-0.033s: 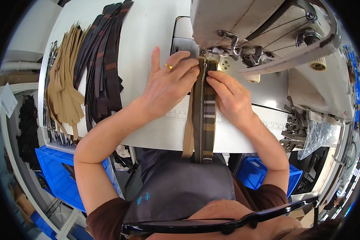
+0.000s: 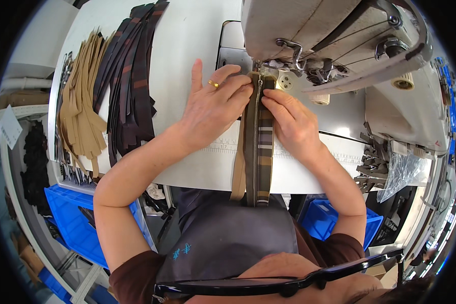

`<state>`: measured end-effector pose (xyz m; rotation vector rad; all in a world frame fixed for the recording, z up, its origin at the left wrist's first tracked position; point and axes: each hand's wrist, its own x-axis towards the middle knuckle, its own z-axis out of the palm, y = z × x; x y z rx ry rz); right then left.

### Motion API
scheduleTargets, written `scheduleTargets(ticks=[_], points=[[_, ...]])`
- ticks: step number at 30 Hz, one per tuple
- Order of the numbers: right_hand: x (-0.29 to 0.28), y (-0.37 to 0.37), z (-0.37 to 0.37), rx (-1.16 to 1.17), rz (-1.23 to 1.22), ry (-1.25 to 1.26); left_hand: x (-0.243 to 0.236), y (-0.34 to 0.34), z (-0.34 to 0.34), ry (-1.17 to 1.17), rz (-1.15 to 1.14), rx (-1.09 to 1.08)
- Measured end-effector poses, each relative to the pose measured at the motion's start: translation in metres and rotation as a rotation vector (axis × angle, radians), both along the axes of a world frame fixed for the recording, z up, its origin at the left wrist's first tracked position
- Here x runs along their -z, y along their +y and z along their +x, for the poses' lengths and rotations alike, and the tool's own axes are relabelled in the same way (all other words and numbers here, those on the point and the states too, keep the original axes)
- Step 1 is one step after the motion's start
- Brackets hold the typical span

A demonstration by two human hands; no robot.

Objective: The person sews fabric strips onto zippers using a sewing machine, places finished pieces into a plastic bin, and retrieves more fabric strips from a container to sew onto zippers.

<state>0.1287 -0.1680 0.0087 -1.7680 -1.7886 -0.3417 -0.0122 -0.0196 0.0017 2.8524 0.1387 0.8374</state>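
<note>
A long olive-brown zipper (image 2: 254,147) with metal teeth runs from the sewing machine's presser area down over the table's front edge. Along its right side lies a striped fabric strip (image 2: 264,169), and a tan strip (image 2: 238,175) shows at its left. My left hand (image 2: 210,106) pinches the zipper's left edge near its top end, thumb out of sight and one finger raised. On the other side, my right hand (image 2: 295,120) pinches the striped strip's edge between thumb and forefinger. The sewing machine (image 2: 339,45) head stands just beyond; its needle is hard to make out.
Tan strips (image 2: 81,96) and dark striped strips (image 2: 131,81) lie in piles at the table's left. A clear plastic bag (image 2: 400,175) and dark pieces (image 2: 372,162) hang by the right edge. Blue bins (image 2: 76,218) stand below the table, left and right.
</note>
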Motion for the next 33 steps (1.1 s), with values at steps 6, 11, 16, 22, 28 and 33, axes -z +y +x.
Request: scheduleTargets(ticks=[6, 11, 16, 22, 28, 33], points=[[-0.002, 0.002, -0.001, 0.011, -0.028, -0.002, -0.001, -0.003, 0.002, -0.007, -0.048, -0.052], [0.001, 0.002, 0.001, 0.017, -0.02, -0.018, 0.002, -0.002, 0.002, -0.001, 0.002, -0.042], [-0.004, 0.0, -0.003, 0.037, -0.104, 0.031, 0.002, -0.001, 0.002, -0.003, -0.003, -0.026], [-0.004, -0.001, -0.004, 0.03, -0.123, 0.05, 0.001, -0.001, 0.001, 0.016, -0.002, -0.018], [-0.017, -0.002, 0.005, -0.068, -0.171, 0.042, 0.002, 0.0, 0.001, -0.003, -0.007, -0.01], [-0.011, 0.004, -0.001, -0.006, -0.169, 0.02, 0.0, 0.001, 0.002, 0.009, 0.004, -0.018]])
